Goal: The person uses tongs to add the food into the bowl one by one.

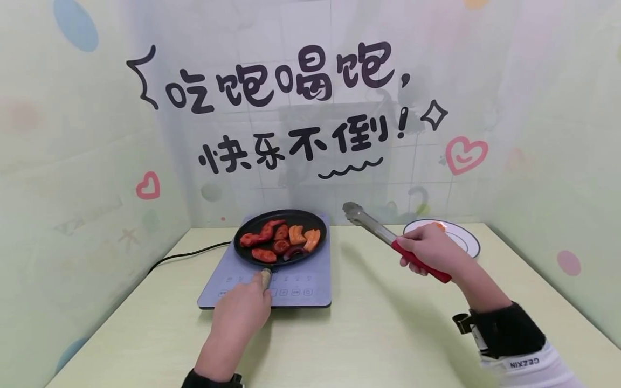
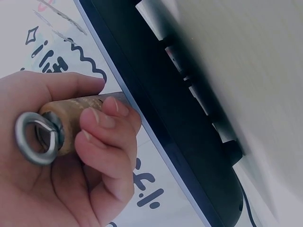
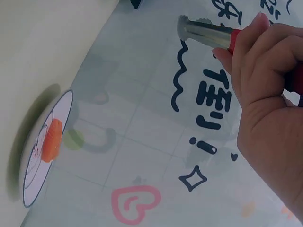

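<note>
My left hand point(image 1: 242, 310) grips the wooden handle point(image 2: 73, 109) of a black frying pan point(image 1: 304, 220); a metal ring hangs at the handle's end in the left wrist view. The pan sits on a flat induction cooker point(image 1: 315, 277). In it lie several reddish-brown food pieces point(image 1: 264, 255) and two striped orange pieces point(image 1: 312, 240). My right hand point(image 1: 434, 253) holds metal tongs point(image 1: 378, 229) by their red handle, raised over the table to the right of the pan. The scalloped tips are close together and apart from the pan, with no food showing between them.
Partly behind my right hand stands a white plate point(image 1: 463, 237) with a blue rim and an orange piece point(image 3: 52, 140) on it. A black cable point(image 1: 189, 252) runs left from the cooker. Printed wall sheets point(image 1: 301, 188) enclose the pale table point(image 1: 368, 334) at the back and sides.
</note>
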The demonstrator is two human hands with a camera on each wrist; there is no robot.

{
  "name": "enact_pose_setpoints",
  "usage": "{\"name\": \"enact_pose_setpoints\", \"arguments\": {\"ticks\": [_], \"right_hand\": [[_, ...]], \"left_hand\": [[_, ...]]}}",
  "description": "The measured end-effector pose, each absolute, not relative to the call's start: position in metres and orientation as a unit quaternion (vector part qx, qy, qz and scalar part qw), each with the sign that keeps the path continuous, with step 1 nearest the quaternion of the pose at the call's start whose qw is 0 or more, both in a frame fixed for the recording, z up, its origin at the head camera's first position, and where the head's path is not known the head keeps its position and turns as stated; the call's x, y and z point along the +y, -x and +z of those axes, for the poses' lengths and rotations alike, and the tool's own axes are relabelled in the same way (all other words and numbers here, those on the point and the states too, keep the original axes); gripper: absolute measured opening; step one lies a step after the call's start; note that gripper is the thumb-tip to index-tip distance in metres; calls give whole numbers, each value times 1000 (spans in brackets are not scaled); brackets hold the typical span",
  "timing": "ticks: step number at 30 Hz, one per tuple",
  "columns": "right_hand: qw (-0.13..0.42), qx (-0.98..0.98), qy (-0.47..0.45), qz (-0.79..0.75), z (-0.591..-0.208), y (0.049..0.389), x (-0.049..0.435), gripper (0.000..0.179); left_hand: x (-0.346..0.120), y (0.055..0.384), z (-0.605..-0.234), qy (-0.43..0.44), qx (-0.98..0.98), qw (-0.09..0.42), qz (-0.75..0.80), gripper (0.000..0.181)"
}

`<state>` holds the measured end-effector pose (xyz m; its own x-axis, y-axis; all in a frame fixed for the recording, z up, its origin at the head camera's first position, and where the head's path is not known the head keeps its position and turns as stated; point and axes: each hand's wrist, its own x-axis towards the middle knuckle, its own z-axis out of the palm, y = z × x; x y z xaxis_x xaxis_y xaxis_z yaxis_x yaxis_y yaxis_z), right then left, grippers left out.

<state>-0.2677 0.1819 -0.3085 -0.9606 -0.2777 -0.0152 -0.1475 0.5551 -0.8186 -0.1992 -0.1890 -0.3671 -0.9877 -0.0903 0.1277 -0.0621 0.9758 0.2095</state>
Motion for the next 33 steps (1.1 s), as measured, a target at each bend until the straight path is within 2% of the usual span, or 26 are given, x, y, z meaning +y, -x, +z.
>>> {"name": "enact_pose_setpoints", "arguments": {"ticks": [17,22,28,33], "right_hand": [[127,910,66,-390,-283,262,280,48],[154,908,34,-389,-288,263,307,41],[179,904,20,-387,-298,269,318,35],[176,900,8,-398,-311,278,318,33]], "left_hand": [[-188,199,-368,-26,-991,86,-98,55],[-189,198,-368,-27,-991,80,-99,55],[-190,198,-369,-29,-991,75,-103,56],[-190,199,-368,-30,-992,73,-101,56]]}}
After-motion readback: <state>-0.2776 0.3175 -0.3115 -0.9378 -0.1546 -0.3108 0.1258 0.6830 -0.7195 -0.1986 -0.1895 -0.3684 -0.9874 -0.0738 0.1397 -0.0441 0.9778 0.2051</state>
